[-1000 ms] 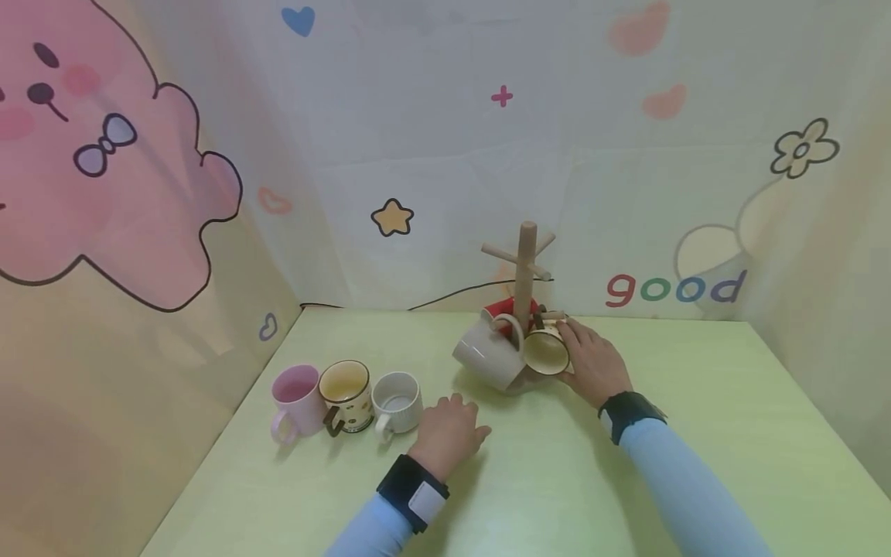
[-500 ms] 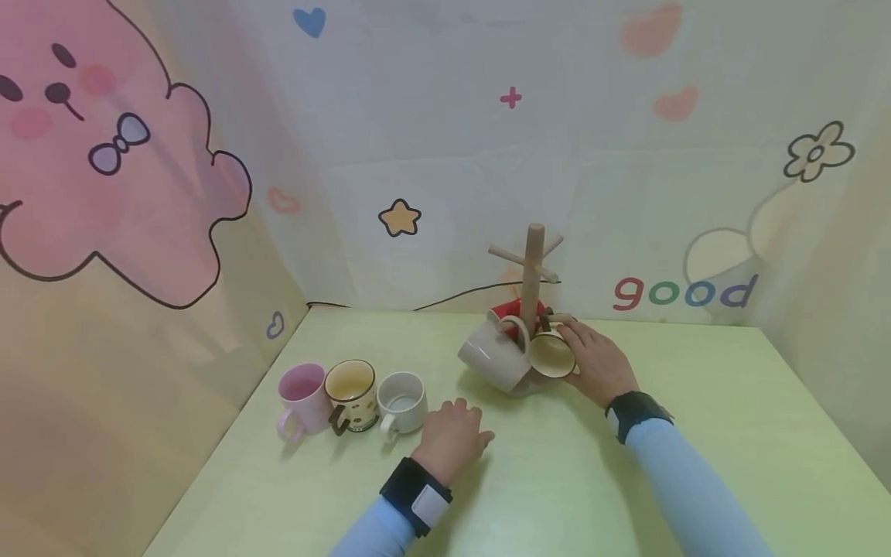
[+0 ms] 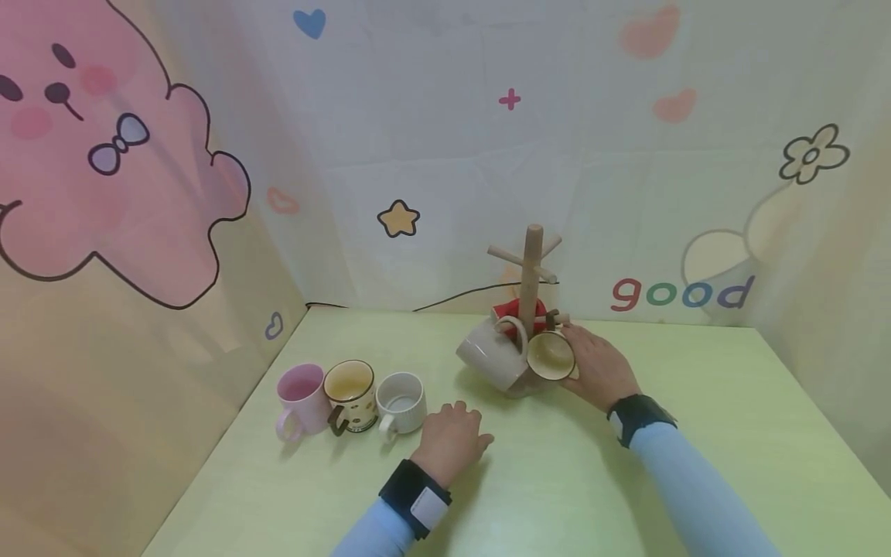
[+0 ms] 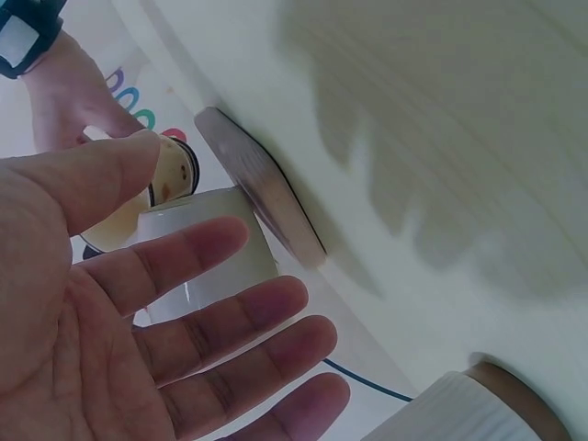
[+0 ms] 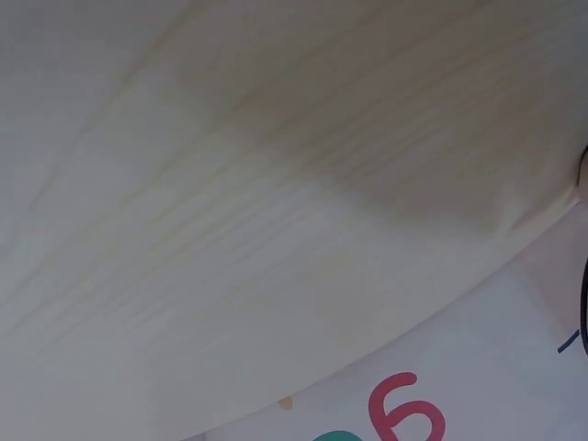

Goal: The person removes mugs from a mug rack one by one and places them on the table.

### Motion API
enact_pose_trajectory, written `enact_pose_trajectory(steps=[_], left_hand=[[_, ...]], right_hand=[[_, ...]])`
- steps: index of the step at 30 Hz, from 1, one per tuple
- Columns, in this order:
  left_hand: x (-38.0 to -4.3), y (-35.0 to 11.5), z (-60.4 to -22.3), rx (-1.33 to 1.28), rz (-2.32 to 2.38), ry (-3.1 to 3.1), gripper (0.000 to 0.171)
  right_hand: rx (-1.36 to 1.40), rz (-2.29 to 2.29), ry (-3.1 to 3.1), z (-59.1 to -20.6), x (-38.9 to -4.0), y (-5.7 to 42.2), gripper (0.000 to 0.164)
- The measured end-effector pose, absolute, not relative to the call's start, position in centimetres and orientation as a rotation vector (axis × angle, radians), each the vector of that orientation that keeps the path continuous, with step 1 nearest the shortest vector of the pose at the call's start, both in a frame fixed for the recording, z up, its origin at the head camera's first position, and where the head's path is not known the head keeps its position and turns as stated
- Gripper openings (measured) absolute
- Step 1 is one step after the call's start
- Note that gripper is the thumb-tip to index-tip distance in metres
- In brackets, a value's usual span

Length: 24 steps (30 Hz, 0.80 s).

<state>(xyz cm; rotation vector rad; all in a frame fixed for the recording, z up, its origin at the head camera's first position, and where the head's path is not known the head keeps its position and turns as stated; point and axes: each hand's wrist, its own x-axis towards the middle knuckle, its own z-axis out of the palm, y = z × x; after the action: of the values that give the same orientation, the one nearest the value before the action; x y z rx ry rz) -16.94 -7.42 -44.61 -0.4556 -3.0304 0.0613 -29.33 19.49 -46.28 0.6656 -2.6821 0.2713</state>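
Note:
My right hand (image 3: 600, 370) grips a cream mug (image 3: 551, 357) with a dark rim by its side. The mug's mouth faces me and its brown handle (image 3: 552, 319) is up at a lower peg of a wooden mug tree (image 3: 531, 286). Beside it, a white mug (image 3: 493, 353) hangs tilted from another peg, and a red mug (image 3: 508, 312) is partly hidden behind the post. My left hand (image 3: 451, 441) hovers palm down over the table, fingers spread, holding nothing; in the left wrist view its palm (image 4: 83, 340) is bare. The right wrist view shows mostly tabletop.
On the left stand a pink mug (image 3: 303, 402), a cream patterned mug (image 3: 352, 398) with a brown handle, and a white ribbed cup (image 3: 401, 404), close to my left fingers. A printed cloth wall (image 3: 445, 186) rises behind the green table (image 3: 557, 495).
The cream mug's handle has shifted slightly right along the peg as my right hand tilts the mug a little. My left hand has kept its place. The head view shifted slightly earlier.

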Motion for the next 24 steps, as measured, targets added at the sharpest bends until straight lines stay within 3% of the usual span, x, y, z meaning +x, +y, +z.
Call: enact_pose_trajectory(steps=[24], left_hand=[[-16.8, -6.8, -44.1, -0.478, -0.025, -3.077, 0.037]], right_hand=[[0.395, 0.690, -2.599, -45.6, -26.7, 21.0, 0.089]])
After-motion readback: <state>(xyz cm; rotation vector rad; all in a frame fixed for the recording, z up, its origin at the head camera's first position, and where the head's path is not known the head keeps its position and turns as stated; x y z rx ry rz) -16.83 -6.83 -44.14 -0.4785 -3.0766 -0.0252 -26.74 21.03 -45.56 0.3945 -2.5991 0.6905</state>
